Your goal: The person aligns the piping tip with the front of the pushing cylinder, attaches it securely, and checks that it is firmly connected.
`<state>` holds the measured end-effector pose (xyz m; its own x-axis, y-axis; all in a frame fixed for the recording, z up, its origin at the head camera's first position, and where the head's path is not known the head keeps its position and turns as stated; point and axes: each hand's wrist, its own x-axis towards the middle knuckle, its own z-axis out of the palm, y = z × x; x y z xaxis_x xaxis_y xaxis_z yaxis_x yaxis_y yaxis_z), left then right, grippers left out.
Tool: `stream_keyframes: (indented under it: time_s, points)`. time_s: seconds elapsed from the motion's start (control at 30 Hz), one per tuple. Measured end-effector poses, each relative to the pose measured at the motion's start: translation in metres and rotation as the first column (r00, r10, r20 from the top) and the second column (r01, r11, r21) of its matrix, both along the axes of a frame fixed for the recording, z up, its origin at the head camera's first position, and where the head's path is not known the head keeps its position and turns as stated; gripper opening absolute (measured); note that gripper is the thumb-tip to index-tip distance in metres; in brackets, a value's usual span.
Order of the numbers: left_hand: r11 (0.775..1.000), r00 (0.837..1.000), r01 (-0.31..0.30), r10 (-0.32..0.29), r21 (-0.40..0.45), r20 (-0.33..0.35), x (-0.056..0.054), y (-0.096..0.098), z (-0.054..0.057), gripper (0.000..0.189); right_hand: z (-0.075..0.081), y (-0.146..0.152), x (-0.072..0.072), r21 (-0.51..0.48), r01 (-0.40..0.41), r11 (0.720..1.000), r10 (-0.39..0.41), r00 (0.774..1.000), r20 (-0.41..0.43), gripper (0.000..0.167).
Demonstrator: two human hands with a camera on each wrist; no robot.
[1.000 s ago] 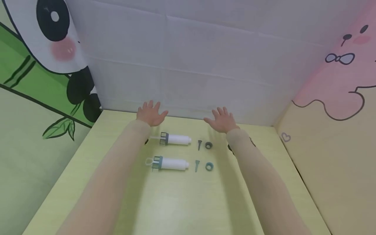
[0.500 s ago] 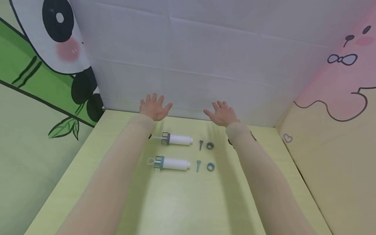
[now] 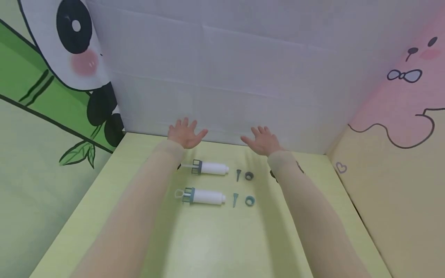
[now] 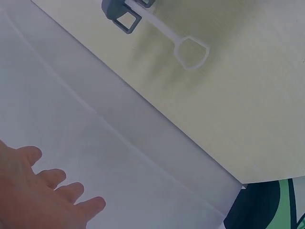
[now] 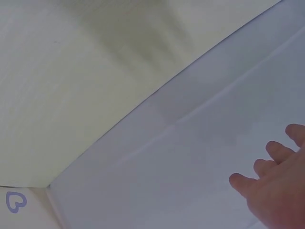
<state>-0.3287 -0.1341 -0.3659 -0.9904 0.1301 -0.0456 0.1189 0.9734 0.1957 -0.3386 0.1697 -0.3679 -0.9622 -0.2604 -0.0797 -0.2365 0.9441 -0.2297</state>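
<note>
My left hand is held out with fingers spread and nothing in it, over the table's far edge. Likewise my right hand reaches out with straight, spread fingers, touching nothing. Nearest to the left hand lies a white syringe with a dark grey collar; the left wrist view shows its plunger's loop handle. In front of it lies a second white syringe with a teal collar. To their right are a dark grey nozzle, a dark grey ring, a teal nozzle and a teal ring.
The pale yellow table ends at a white sheet wall. A side wall with a panda drawing stands left, and one with a pink bear drawing stands right.
Both hands rise slightly, then come back down, their fingers still spread. The head view has shifted a little, so the scene sits further right. The syringes, nozzles and rings have not moved.
</note>
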Motion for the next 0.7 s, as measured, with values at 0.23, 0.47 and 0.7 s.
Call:
stream_keyframes:
  time_s: [0.23,0.47,0.7]
  points:
    - [1.0,1.0,0.008,-0.008,-0.001,0.027,0.003,0.005,-0.009,0.079,-0.013,0.001,0.004,-0.051,0.005,0.999,-0.003,0.999,0.046,0.084]
    - [0.993,0.997,0.078,-0.077,-0.089,0.024,0.004,0.01,-0.025,0.071,-0.027,-0.001,0.004,-0.039,-0.05,0.998,0.053,0.996,0.077,0.079]
    - [0.984,0.99,0.137,-0.138,-0.118,-0.002,0.006,0.017,-0.045,0.069,-0.044,0.002,0.004,-0.06,-0.103,0.993,0.107,0.992,0.07,0.066]
